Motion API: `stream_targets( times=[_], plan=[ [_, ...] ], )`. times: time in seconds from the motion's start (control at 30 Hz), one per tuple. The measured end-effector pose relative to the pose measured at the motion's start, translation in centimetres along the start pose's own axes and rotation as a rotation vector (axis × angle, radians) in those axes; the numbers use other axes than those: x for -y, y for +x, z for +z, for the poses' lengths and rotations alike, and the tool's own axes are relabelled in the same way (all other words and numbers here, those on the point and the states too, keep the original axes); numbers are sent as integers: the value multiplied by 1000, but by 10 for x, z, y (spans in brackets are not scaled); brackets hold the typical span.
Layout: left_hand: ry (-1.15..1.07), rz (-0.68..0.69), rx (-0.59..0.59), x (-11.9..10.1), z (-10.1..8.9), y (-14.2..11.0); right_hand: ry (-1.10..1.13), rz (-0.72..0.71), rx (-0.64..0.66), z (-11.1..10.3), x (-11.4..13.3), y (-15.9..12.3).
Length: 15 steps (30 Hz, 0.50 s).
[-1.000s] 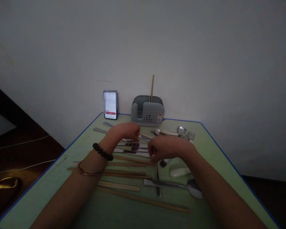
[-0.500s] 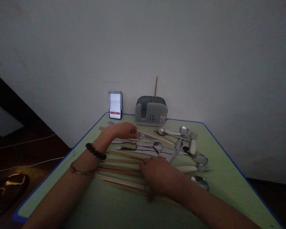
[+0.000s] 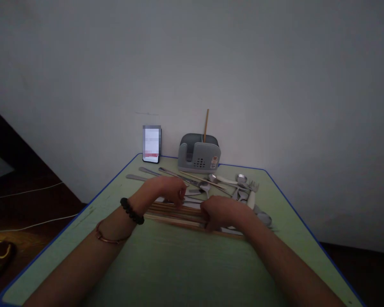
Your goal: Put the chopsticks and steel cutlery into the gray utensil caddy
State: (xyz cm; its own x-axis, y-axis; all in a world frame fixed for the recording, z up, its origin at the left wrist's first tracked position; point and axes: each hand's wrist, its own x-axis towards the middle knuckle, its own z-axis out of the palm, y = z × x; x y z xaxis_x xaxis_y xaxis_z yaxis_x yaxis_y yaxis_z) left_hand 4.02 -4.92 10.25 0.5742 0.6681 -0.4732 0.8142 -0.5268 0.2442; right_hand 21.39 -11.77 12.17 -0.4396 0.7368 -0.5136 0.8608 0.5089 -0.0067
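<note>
My left hand (image 3: pixel 171 189) bends down over the middle of the cutlery, fingers curled together above the knives and chopsticks. Whatever its fingertips grip is hidden. My right hand (image 3: pixel 224 212) is closed around the right part of several wooden chopsticks (image 3: pixel 176 220), which lie side by side across the table; its fingertips are blurred. Just beyond the hands are a metal spoon (image 3: pixel 205 186) and several table knives (image 3: pixel 136 177). More spoons and forks lie jumbled right of my right hand, among them a white-handled fork (image 3: pixel 252 198) and a large spoon (image 3: pixel 264 219).
A grey cutlery holder (image 3: pixel 185 164) stands against the wall at the table's back, one chopstick (image 3: pixel 206 123) upright in it. Left of it a phone (image 3: pixel 151 145) leans on the wall. The green table (image 3: pixel 179 268) has a blue edge.
My right hand and the chopsticks have moved away from me, and the chopsticks now lie closer together. My left hand has come slightly nearer to them. The spoon and knives have shifted towards the back.
</note>
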Motion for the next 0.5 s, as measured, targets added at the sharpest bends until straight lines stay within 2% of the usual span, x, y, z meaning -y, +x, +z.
stream_targets(
  times=[0.13,0.33,0.5],
  plan=[
    [31,41,15,-3,4,2,-15,-11,-38,1,0,-1],
    [61,25,19,-9,4,3,-28,-22,-93,9,-1,6],
    [39,23,27,-8,4,3,13,-61,-40,4,-10,10]
  ],
)
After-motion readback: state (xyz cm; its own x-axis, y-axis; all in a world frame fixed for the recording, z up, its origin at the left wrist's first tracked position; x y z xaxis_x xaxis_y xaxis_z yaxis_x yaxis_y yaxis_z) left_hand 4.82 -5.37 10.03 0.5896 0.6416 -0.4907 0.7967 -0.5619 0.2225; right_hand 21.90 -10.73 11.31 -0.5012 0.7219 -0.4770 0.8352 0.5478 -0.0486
